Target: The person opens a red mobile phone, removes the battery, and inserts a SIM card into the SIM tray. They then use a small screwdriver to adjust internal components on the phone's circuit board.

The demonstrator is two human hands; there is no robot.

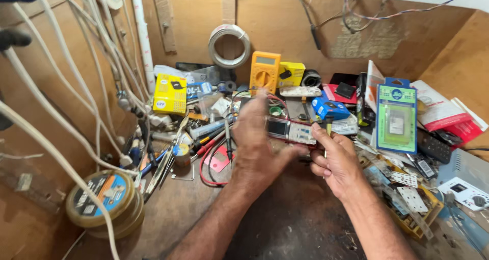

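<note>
Head view: cluttered wooden workbench (285, 224), plywood walls (285, 25), white cables (66, 102).

Bright, even, warm light, soft shadows, motion blur on the left hand (260, 138), wide-angle bowing at edges.

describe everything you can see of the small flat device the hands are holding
The small device is a flat oblong held level above the dark workbench. One end shows a dark screen-like panel, the other a pale panel with tiny markings, and a reddish edge runs along the bottom. The left hand covers its left end, slightly blurred; the right hand pinches its right end. Finer parts are unclear.
</note>
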